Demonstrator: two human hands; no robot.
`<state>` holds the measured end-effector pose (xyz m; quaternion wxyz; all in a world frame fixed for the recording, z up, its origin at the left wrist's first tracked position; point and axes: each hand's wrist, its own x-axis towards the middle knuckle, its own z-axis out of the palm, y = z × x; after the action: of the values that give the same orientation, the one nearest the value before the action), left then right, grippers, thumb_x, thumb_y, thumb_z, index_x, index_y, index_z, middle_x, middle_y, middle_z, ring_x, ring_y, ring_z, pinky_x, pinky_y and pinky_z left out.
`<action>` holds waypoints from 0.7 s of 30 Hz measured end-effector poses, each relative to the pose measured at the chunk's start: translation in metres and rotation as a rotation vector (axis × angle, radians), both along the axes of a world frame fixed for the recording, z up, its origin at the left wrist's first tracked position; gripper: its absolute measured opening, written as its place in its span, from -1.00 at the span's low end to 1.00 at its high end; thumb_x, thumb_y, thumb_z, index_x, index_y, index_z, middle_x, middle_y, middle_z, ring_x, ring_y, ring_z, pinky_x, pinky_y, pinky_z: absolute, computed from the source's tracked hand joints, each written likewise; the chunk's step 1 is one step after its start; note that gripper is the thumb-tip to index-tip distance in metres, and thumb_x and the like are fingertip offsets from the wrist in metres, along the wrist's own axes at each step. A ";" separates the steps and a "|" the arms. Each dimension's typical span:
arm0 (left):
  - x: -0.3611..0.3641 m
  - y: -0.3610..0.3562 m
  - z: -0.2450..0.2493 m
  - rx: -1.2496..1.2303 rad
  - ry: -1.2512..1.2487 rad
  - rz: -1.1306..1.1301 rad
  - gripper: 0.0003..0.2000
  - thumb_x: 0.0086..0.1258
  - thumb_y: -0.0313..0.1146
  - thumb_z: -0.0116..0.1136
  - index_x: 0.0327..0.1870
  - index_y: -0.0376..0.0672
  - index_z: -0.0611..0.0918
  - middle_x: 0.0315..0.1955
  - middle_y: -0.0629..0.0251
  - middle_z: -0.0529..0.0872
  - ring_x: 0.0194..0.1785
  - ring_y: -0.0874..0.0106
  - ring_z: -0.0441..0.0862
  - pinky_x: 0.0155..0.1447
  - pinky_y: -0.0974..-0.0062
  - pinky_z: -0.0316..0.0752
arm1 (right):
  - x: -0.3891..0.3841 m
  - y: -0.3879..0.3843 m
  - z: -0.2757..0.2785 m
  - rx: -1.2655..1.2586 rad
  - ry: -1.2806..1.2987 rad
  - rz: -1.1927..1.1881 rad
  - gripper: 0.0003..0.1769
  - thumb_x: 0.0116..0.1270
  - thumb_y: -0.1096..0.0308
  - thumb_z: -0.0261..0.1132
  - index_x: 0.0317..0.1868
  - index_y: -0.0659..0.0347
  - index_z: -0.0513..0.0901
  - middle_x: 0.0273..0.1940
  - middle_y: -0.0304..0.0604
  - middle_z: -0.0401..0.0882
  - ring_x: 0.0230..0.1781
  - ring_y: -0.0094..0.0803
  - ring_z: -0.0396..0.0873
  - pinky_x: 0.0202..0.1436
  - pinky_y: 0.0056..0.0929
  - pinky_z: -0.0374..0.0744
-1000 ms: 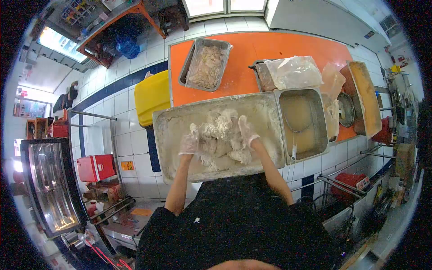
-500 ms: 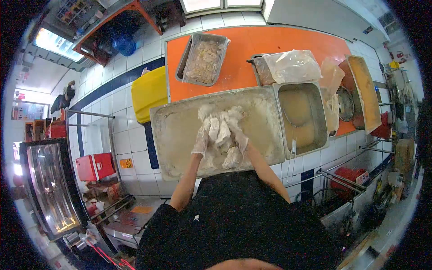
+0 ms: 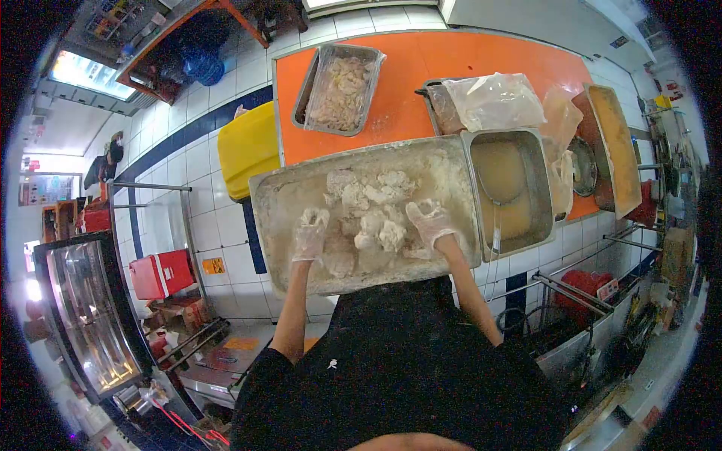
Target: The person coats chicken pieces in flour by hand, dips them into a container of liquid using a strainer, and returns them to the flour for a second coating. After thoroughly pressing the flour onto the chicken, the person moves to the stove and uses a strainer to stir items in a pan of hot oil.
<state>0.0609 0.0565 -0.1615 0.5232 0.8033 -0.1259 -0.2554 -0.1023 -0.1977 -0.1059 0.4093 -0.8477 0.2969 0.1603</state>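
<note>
Several flour-coated pieces, apparently chicken, (image 3: pixel 380 229) lie heaped in the middle of a large metal tray of flour (image 3: pixel 282 203). My left hand (image 3: pixel 310 234), in a clear flour-dusted glove, is over the tray to the left of the heap, fingers loosely bent and apart, holding nothing. On the heap's right side, my right hand (image 3: pixel 432 224) wears a similar glove; its fingers are spread and curved, with nothing in them. Floury dust partly blurs the pieces nearest the front of the tray.
Right of the flour tray stands a metal pan of cloudy liquid (image 3: pixel 519 218) with a wire strainer (image 3: pixel 498 197) in it. Behind, on the orange table (image 3: pixel 406 68), sit a tray of raw pieces (image 3: pixel 342 90) and a plastic-covered container (image 3: pixel 492 101). A yellow bin (image 3: pixel 247 150) is at left.
Both hands have let go of the coated pieces and moved apart, left and right. The pieces have dropped back onto the heap in the tray.
</note>
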 end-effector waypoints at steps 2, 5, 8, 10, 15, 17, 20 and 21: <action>-0.009 0.014 -0.030 1.130 -0.697 -0.873 -0.62 0.29 -0.22 -0.02 0.11 -0.14 0.39 -0.12 0.19 0.56 -0.21 0.39 0.56 -0.16 0.35 0.43 | 0.000 0.004 -0.002 -0.103 0.158 -0.018 -0.60 0.24 0.03 0.04 0.03 -0.02 0.48 -0.07 0.05 0.50 -0.02 -0.15 0.45 0.04 -0.30 0.40; -0.036 -0.020 -0.017 0.632 -0.830 -0.707 -0.64 0.27 -0.40 -0.16 0.10 -0.20 0.36 -0.35 0.05 0.56 -0.24 0.19 0.54 -0.16 0.28 0.46 | 0.004 0.013 -0.052 0.259 0.143 0.331 -0.53 0.36 0.21 -0.09 0.19 0.32 0.27 0.07 0.03 0.41 0.03 -0.33 0.44 0.08 -0.48 0.39; -0.046 -0.041 -0.062 0.386 -0.317 -0.534 -0.59 0.27 -0.35 -0.12 0.16 -0.23 0.30 -0.07 -0.04 0.46 -0.06 0.11 0.47 -0.01 0.21 0.41 | 0.008 0.027 -0.077 0.525 -0.154 0.180 -0.54 0.35 0.24 -0.09 0.19 0.30 0.27 0.08 0.00 0.40 0.05 -0.34 0.42 0.10 -0.49 0.38; -0.041 -0.046 -0.067 0.336 -0.283 -0.520 -0.56 0.27 -0.34 -0.11 0.19 -0.23 0.26 0.05 -0.03 0.37 0.02 0.14 0.44 0.04 0.25 0.39 | 0.009 0.029 -0.086 0.626 -0.387 0.130 -0.55 0.35 0.27 -0.09 0.19 0.29 0.27 0.09 -0.02 0.40 0.06 -0.35 0.41 0.11 -0.50 0.38; -0.029 -0.061 -0.036 -0.683 0.875 0.131 -0.54 0.34 -0.21 -0.09 0.22 -0.19 0.26 0.18 0.18 0.30 0.15 0.35 0.36 0.17 0.44 0.33 | 0.017 0.028 -0.040 0.817 -0.544 -0.117 -0.56 0.32 0.27 -0.03 0.17 0.27 0.28 0.05 -0.06 0.43 0.08 -0.30 0.40 0.09 -0.43 0.39; -0.020 -0.047 -0.020 -0.386 0.475 -0.040 -0.56 0.36 -0.08 -0.13 0.13 -0.19 0.36 0.12 0.23 0.38 0.11 0.41 0.39 0.13 0.42 0.37 | 0.023 0.022 -0.023 0.982 -0.327 -0.413 -0.55 0.30 0.24 0.03 0.15 0.27 0.30 0.00 -0.06 0.47 0.08 -0.25 0.40 0.05 -0.34 0.41; 0.005 -0.058 0.037 -0.218 0.451 0.155 -0.58 0.34 -0.02 -0.14 -0.05 -0.21 0.47 -0.04 0.17 0.52 -0.02 0.36 0.49 0.02 0.33 0.40 | 0.034 -0.002 -0.027 0.657 -0.380 -0.296 -0.61 0.36 0.33 -0.13 0.16 0.22 0.33 0.09 -0.11 0.40 0.14 -0.45 0.33 0.18 -0.54 0.32; 0.013 -0.049 0.027 -0.222 0.442 0.148 -0.58 0.34 -0.02 -0.14 -0.05 -0.21 0.47 -0.04 0.17 0.52 -0.02 0.36 0.49 0.02 0.33 0.40 | 0.041 -0.012 -0.032 0.387 -0.166 -0.206 -0.58 0.35 0.25 -0.13 0.15 0.24 0.34 0.10 -0.09 0.40 0.14 -0.39 0.33 0.18 -0.50 0.31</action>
<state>0.0742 0.0071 -0.1349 0.6404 0.6725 0.0235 -0.3703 -0.0614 -0.2098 -0.1384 0.6014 -0.7289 0.3111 0.1014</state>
